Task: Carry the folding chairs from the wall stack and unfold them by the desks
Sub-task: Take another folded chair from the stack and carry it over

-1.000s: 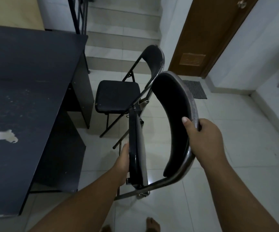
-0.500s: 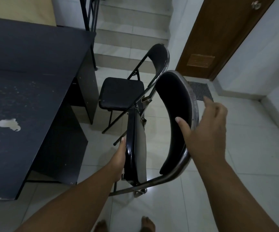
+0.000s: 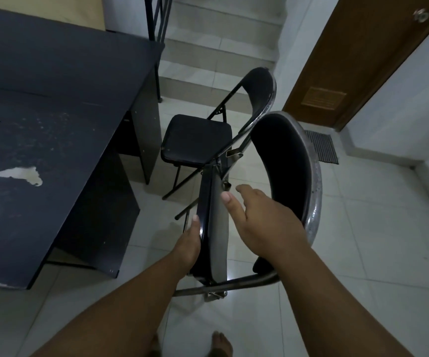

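Folding chair gripped at its seat by left hand; right hand loosely spread.

Pale, glossy tiled floor, seen from above. Standing on it at the left, a dark desk, top scuffed and chipped in one pale patch. Just beside the desk's far corner, an unfolded black folding chair. Near the brown door, a dark ribbed mat, flat on the tiles. At the bottom edge, bare feet.
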